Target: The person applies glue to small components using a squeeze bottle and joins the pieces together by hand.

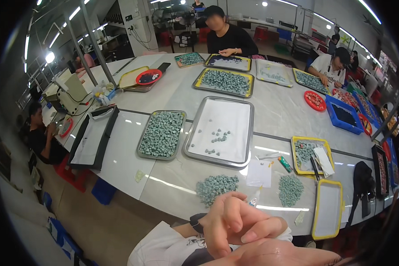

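My left hand [222, 224], with a dark band at the wrist, is held up close before me, its fingers curled. Against it, lower down, is my right hand [275, 256], coming from the lower right, also closed; the fingers overlap, and whatever is between them cannot be seen. Just beyond them on the table lies a heap of small grey-green pieces [217, 186]. To its right are a small glue bottle [255, 197] with a pointed tip, a white paper [258, 174] with tiny bits, and a second heap of smaller green pieces [291, 190].
Farther back stand a metal tray [195, 133] with a few pieces and a full green-piece tray [162, 134]. Right are a yellow-rimmed tray [315, 212], a green tube [285, 164] and a blue bin [341, 122]. A black box [107, 137] stands left. Other people sit around the table.
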Motion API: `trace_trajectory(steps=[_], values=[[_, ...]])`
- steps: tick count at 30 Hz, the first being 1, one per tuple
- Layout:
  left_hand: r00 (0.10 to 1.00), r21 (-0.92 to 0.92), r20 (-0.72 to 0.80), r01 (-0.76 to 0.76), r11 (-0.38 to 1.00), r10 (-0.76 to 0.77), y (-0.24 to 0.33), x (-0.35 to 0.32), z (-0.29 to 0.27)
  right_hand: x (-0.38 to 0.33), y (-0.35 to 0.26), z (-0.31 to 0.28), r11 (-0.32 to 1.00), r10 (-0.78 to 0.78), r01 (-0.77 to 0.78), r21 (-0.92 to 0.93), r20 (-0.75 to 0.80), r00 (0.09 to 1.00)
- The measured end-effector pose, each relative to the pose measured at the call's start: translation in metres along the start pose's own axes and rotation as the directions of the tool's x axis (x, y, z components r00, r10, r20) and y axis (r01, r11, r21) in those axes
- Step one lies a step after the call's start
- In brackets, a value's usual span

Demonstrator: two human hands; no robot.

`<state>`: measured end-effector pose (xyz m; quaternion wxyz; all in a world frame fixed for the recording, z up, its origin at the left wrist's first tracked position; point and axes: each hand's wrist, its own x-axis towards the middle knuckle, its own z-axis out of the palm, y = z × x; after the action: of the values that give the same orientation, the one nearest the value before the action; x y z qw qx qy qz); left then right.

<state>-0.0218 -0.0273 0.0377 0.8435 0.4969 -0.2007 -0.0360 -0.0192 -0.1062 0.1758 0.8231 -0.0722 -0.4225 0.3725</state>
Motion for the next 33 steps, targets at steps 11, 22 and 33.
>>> trace_trajectory(steps=[11,22,33], values=[[0.852,0.044,-0.243,-0.468,0.883,0.464,-0.008,0.004,0.031,-0.010,0.004,0.012,0.995,-0.016,-0.020,-0.099,-0.346,0.938],[0.793,-0.140,-0.007,0.602,0.786,-0.609,0.016,0.013,-0.031,-0.027,-0.004,0.004,0.994,-0.056,0.022,-0.104,-0.337,0.940],[0.927,-0.196,0.091,0.375,0.906,-0.364,-0.004,0.034,-0.071,-0.098,-0.007,-0.092,-0.396,-0.618,-0.576,-0.716,-0.256,0.743]])
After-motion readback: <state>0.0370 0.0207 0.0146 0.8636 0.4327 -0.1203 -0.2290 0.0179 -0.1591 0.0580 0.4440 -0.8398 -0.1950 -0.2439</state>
